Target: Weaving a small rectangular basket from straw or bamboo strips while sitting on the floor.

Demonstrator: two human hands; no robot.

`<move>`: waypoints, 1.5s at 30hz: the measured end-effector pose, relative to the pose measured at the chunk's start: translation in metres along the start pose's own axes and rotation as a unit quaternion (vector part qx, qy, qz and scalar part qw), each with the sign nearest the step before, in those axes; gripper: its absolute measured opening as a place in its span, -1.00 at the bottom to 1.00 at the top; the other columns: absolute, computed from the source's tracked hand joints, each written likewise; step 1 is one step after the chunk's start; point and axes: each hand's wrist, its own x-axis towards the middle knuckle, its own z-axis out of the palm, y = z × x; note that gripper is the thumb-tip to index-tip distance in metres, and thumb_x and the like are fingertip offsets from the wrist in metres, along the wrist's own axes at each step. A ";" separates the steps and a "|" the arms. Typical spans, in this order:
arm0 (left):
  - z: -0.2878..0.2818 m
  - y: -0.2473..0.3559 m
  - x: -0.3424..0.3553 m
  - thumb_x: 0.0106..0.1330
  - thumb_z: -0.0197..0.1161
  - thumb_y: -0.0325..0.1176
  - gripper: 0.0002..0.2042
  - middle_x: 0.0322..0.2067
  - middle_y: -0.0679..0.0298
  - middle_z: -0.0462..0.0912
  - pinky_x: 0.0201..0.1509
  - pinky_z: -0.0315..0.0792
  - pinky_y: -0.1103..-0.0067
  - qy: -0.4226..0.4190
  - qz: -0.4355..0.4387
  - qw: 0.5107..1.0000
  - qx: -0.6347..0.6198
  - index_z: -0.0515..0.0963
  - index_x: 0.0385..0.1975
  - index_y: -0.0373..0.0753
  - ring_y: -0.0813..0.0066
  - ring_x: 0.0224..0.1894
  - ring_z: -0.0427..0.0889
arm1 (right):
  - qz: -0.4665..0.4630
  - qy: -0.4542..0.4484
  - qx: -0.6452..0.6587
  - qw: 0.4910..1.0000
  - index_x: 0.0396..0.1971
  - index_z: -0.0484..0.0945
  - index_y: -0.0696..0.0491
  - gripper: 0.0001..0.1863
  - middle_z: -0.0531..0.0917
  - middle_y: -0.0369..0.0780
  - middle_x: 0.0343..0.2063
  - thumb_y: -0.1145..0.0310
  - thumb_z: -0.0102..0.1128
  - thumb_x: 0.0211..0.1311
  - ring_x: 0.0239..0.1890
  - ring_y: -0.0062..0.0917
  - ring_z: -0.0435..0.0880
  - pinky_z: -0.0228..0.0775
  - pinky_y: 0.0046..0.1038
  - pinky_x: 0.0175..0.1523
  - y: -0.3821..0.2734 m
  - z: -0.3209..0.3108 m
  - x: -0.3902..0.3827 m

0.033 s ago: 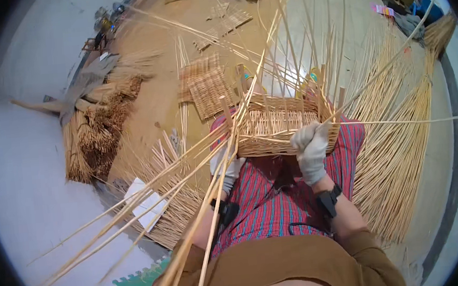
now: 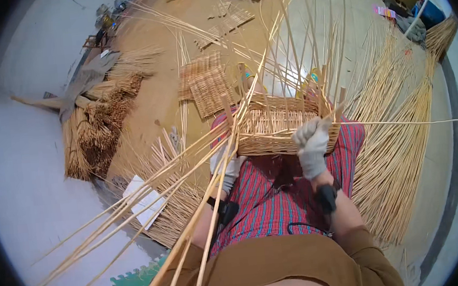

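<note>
Touching wicker basket [image 2: 267,146], gloved right hand [image 2: 312,147], pink packet [image 2: 385,11] illegible.

Left of centre, long pale wooden rods [image 2: 174,251] partly hide the white-gloved left hand [image 2: 233,171] and leave the bottom edge; upper left, dark clutter [image 2: 105,20] is indistinct.

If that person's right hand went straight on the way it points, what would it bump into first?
Probably the unfinished wicker basket; the gloved right hand overlaps its near side in the picture, though depth is unclear.
</note>
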 end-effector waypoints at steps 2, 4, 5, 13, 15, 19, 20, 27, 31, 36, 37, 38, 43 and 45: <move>-0.023 0.027 -0.009 0.31 0.37 -0.27 -0.27 0.19 -0.14 0.53 0.27 0.45 0.25 0.016 0.036 0.999 -0.036 0.20 0.44 -0.30 -0.09 0.19 0.56 | -0.020 0.044 0.037 0.998 -0.57 0.27 -0.09 -0.39 0.19 -0.44 -0.75 -0.32 -0.21 0.48 -0.71 -0.61 0.20 0.15 -0.48 -0.54 0.001 -0.006 0.012; -0.033 0.063 -0.007 0.39 0.27 -0.33 -0.34 0.15 -0.16 0.54 0.15 0.51 0.22 0.136 0.163 0.975 -0.066 0.17 0.46 -0.27 -0.03 0.01 0.64 | -0.020 0.075 0.052 0.996 -0.50 0.34 -0.08 -0.40 0.22 -0.44 -0.75 -0.32 -0.19 0.48 -0.70 -0.61 0.23 0.20 -0.48 -0.50 0.003 -0.010 0.012; -0.035 0.078 -0.006 0.42 0.22 -0.36 -0.37 0.13 -0.16 0.55 0.09 0.54 0.21 0.221 0.231 0.943 -0.089 0.16 0.46 -0.26 0.00 -0.08 0.68 | -0.031 0.072 0.064 0.995 -0.47 0.38 -0.08 -0.41 0.24 -0.43 -0.75 -0.32 -0.18 0.47 -0.69 -0.61 0.24 0.23 -0.47 -0.48 0.003 -0.012 0.007; -0.001 0.073 0.067 0.44 0.17 -0.31 -0.69 -0.39 0.20 0.54 -0.62 0.42 0.49 -0.065 -0.056 0.917 -0.390 0.33 0.09 -0.20 0.51 -0.64 0.51 | -0.241 -0.162 -0.261 0.921 0.18 0.39 0.05 -0.66 0.61 -0.12 -0.03 0.21 -0.08 0.59 0.06 -0.37 0.62 0.48 -0.33 0.19 -0.005 0.009 -0.013; 0.009 0.074 0.065 0.43 0.19 -0.28 -0.77 -0.47 0.25 0.51 -0.53 0.44 0.47 -0.026 -0.084 0.902 -0.422 0.38 -0.05 -0.20 0.53 -0.61 0.51 | -0.168 -0.200 -0.397 0.880 0.27 0.35 0.08 -0.52 0.52 -0.01 0.17 0.56 0.01 0.34 0.21 -0.28 0.56 0.41 -0.30 0.28 0.005 0.040 0.032; 0.010 0.086 0.064 0.46 0.18 -0.23 -0.79 -0.48 0.22 0.49 -0.58 0.44 0.43 0.035 -0.130 0.920 -0.367 0.36 -0.15 -0.19 0.47 -0.66 0.50 | -0.328 -0.261 -0.637 0.647 0.48 0.17 0.01 -0.21 0.26 0.06 0.42 0.74 -0.02 0.20 0.39 -0.19 0.41 0.24 -0.30 0.44 0.033 0.087 0.103; 0.008 0.088 0.065 0.47 0.17 -0.22 -0.79 -0.47 0.20 0.50 -0.62 0.43 0.43 0.014 -0.144 0.909 -0.390 0.36 -0.15 -0.19 0.45 -0.69 0.50 | -0.296 -0.288 -0.571 0.709 0.50 0.14 -0.01 -0.21 0.22 0.04 0.45 0.73 -0.03 0.25 0.40 -0.19 0.40 0.24 -0.30 0.44 0.037 0.088 0.109; 0.023 0.078 0.070 0.48 0.14 -0.25 -0.79 -0.27 0.10 0.56 -0.46 0.51 0.42 0.005 -0.168 0.865 -0.473 0.37 -0.11 -0.23 0.30 -0.59 0.57 | -0.081 -0.223 -0.421 0.875 0.52 0.11 -0.09 -0.36 0.38 -0.16 0.38 0.56 -0.06 0.50 0.27 -0.44 0.52 0.46 -0.39 0.24 0.028 0.041 0.078; 0.032 0.071 0.072 0.44 0.17 -0.29 -0.82 -0.28 0.06 0.60 -0.10 0.47 0.33 0.064 -0.108 0.932 -0.341 0.43 -0.14 -0.25 0.18 -0.30 0.59 | -0.236 -0.307 -0.537 0.749 0.49 0.18 -0.10 -0.29 0.27 0.05 0.43 0.60 0.07 0.37 0.44 -0.18 0.33 0.32 -0.28 0.39 0.040 0.070 0.108; 0.020 0.078 0.074 0.41 0.17 -0.23 -0.72 -0.27 -0.12 0.65 -0.04 0.48 0.18 0.084 -0.125 0.962 -0.229 0.46 -0.10 -0.33 -0.05 -0.14 0.68 | -0.250 -0.273 -0.646 0.667 0.51 0.15 -0.15 -0.16 0.18 0.14 0.45 0.52 0.26 0.25 0.44 -0.01 0.28 0.32 -0.27 0.36 0.040 0.105 0.118; 0.017 0.080 0.072 0.40 0.18 -0.27 -0.74 -0.27 -0.16 0.64 -0.04 0.46 0.13 0.073 -0.120 0.962 -0.236 0.45 -0.09 -0.34 -0.15 -0.12 0.68 | -0.319 -0.268 -0.621 0.665 0.52 0.12 -0.14 -0.15 0.20 0.12 0.45 0.49 0.27 0.26 0.43 -0.03 0.32 0.35 -0.28 0.33 0.035 0.096 0.106; 0.014 0.083 0.076 0.40 0.19 -0.28 -0.74 -0.32 -0.09 0.62 -0.15 0.56 0.20 0.063 -0.148 0.944 -0.289 0.44 -0.11 -0.35 -0.07 -0.21 0.72 | -0.298 -0.281 -0.497 0.765 0.55 0.01 -0.09 -0.11 0.20 0.08 0.46 0.43 0.27 0.29 0.26 -0.05 0.51 0.43 -0.29 0.24 0.031 0.084 0.095; 0.004 0.086 0.073 0.46 0.21 -0.26 -0.70 -0.28 0.00 0.59 -0.43 0.68 0.27 -0.080 -0.191 0.898 -0.388 0.25 -0.08 -0.26 0.13 -0.38 0.75 | -0.236 -0.183 -0.082 0.951 0.16 0.36 0.04 -0.66 0.42 -0.33 -0.54 0.19 0.02 0.56 -0.54 -0.62 0.40 0.30 -0.49 -0.47 0.015 -0.026 0.026; 0.003 0.085 0.072 0.45 0.24 -0.30 -0.69 -0.30 0.04 0.56 -0.48 0.69 0.23 -0.093 -0.157 0.880 -0.438 0.20 -0.10 -0.23 0.10 -0.40 0.74 | -0.291 -0.098 -0.374 0.875 -0.04 0.42 0.04 -0.73 0.30 -0.36 -0.60 0.14 -0.10 0.62 -0.61 -0.63 0.30 0.26 -0.50 -0.51 0.014 -0.048 0.019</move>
